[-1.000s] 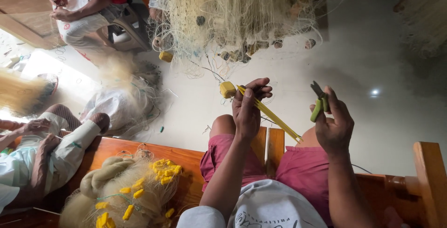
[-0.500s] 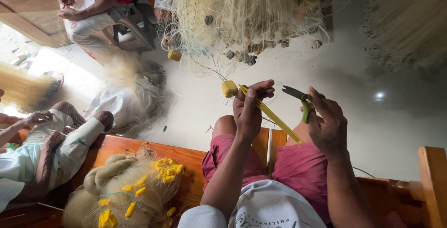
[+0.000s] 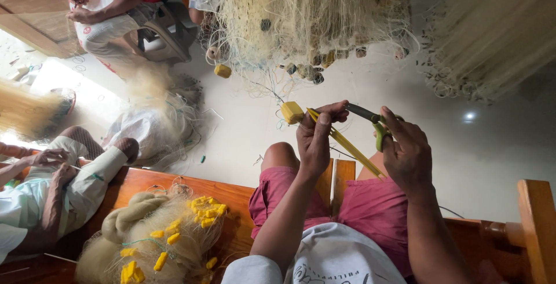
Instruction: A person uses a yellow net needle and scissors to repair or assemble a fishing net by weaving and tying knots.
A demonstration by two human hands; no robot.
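Note:
The picture is upside down. My left hand (image 3: 315, 136) pinches a long yellow netting needle (image 3: 347, 145) and the line by a yellow block float (image 3: 291, 112). My right hand (image 3: 405, 150) grips small scissors (image 3: 370, 119) with green handles, blades pointing toward my left thumb and nearly touching the line there. A pale fishing net (image 3: 313, 11) with small floats hangs in front of me. My knees in pink shorts (image 3: 370, 203) are below the hands.
A wooden bench (image 3: 174, 185) carries a heap of net with several yellow floats (image 3: 156, 243). One person in white sleeves (image 3: 63, 185) works at the left. Another in a red shirt (image 3: 116, 0) sits on a stool at top left. A wooden post (image 3: 536, 226) stands at right.
My right hand has carried the scissors leftward from beside my hand to the line at my left thumb. My left hand has held its grip almost still.

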